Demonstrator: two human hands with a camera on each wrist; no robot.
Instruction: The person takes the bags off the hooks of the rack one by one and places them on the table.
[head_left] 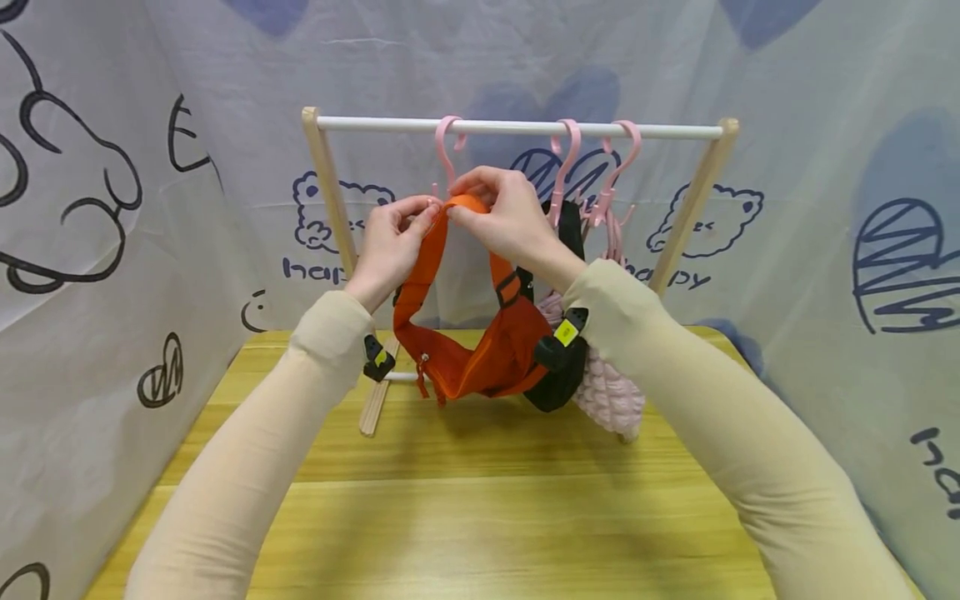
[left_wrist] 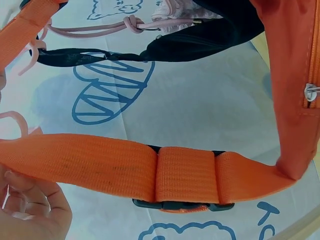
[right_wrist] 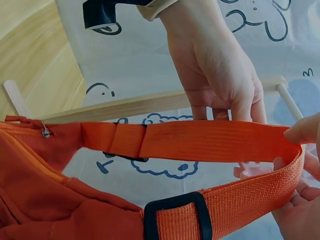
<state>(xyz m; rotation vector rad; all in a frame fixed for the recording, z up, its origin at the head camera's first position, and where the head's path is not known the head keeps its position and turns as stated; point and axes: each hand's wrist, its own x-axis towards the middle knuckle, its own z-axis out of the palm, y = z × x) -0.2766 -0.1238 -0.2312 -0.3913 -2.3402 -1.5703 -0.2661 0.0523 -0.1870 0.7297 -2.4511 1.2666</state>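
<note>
An orange-red waist bag [head_left: 513, 354] hangs by its webbing strap [head_left: 429, 262] from both hands, in front of a white rail. My left hand [head_left: 393, 246] pinches the strap near the top of its loop. Beside it, my right hand [head_left: 510, 217] holds the same strap between thumb and fingers, with the strap bending round there in the right wrist view. Close behind the fingertips hangs a pink hook hanger [head_left: 444, 150], partly hidden by the hands. Black buckles [right_wrist: 177, 215] sit on the strap, and a zipper pull [left_wrist: 311, 92] shows on the bag.
Two more pink hangers [head_left: 567, 158] hang on the rail [head_left: 375, 124], to the right. A black bag [head_left: 558, 392] and a quilted pink bag [head_left: 611, 392] hang below them. The wooden rack [head_left: 693, 204] stands on a wooden table [head_left: 480, 517]. Printed cloth surrounds it.
</note>
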